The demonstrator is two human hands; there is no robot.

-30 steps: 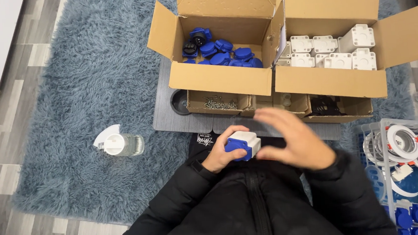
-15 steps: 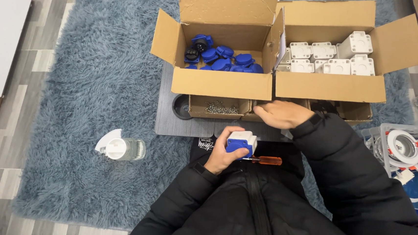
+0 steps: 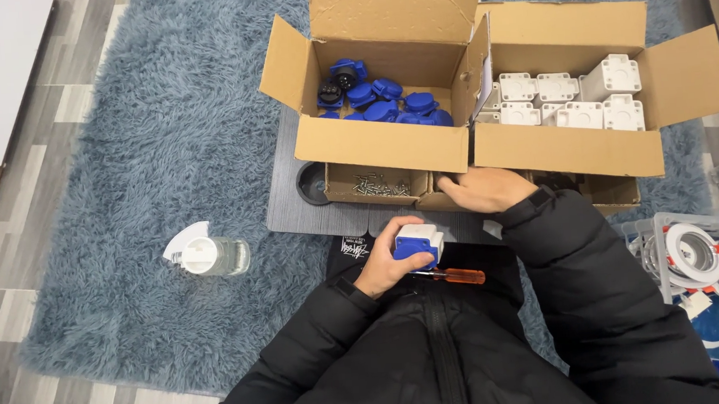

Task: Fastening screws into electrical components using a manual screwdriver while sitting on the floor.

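A blue and white socket unit point(image 3: 418, 245) is held in the left hand point(image 3: 389, 263), just below the centre of the frame, with the fingers wrapped closed around its lower side. An orange-handled screwdriver point(image 3: 453, 276) is seen lying on the lap just right of that hand, touching no hand. The right hand point(image 3: 481, 190) is stretched out to the small tray of screws point(image 3: 375, 185), resting palm down at the tray's right end; whether anything is pinched under its fingers cannot be told.

Above the tray, in the upper middle of the frame, an open cardboard box point(image 3: 381, 141) filled with blue socket covers point(image 3: 386, 106) is placed, and directly to its right a second open box point(image 3: 571, 147) holding white housings point(image 3: 567, 99) is set against it. Both boxes are placed on a grey mat point(image 3: 292, 207) over a shaggy blue rug point(image 3: 121, 176). A clear spray bottle point(image 3: 211, 256) is laid on the rug at the left, well apart from both hands. Round white light fittings point(image 3: 701, 258) are stacked at the right edge.
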